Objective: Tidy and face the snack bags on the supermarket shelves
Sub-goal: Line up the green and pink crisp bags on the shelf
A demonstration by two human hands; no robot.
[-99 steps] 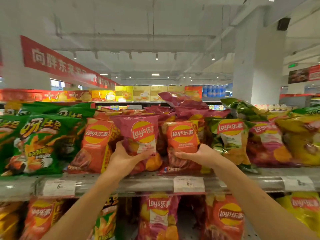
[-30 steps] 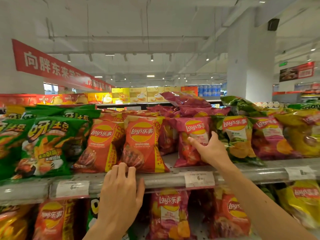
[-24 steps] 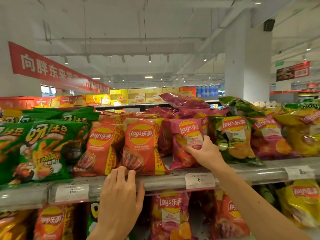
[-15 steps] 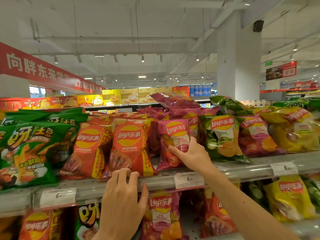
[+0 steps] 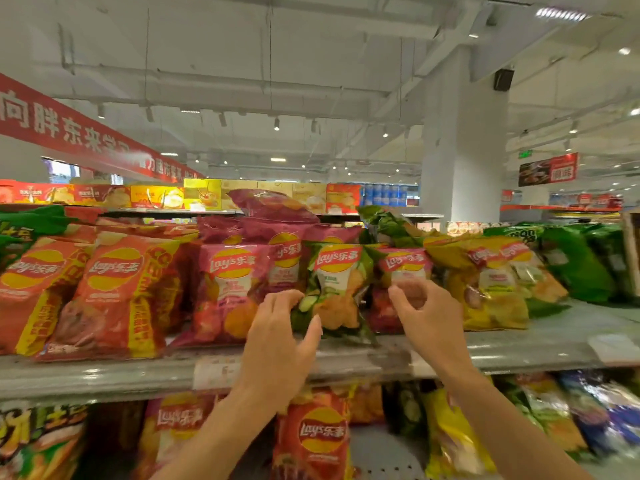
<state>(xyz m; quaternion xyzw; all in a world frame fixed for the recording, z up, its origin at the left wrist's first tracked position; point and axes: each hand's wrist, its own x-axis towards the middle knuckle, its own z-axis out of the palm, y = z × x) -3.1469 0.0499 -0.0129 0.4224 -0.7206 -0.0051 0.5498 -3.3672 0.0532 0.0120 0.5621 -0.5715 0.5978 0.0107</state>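
Green cucumber Lay's bag (image 5: 337,289) stands upright at frame centre, between both hands on the shelf edge (image 5: 519,355); left hand (image 5: 277,344) fingertips touch its lower left, unclenched; right hand (image 5: 427,318) loosely curled just right, empty, 1 reach away

The store was bright from the ceiling lamps (image 5: 560,13) above me. My view was blurred by motion, strongest at the right edge, and lines bent near the borders.

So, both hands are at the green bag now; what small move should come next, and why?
Probably grip the green bag with the left hand and right hand and set it upright, since it leans crumpled between the pink bags while both hands hover beside it.
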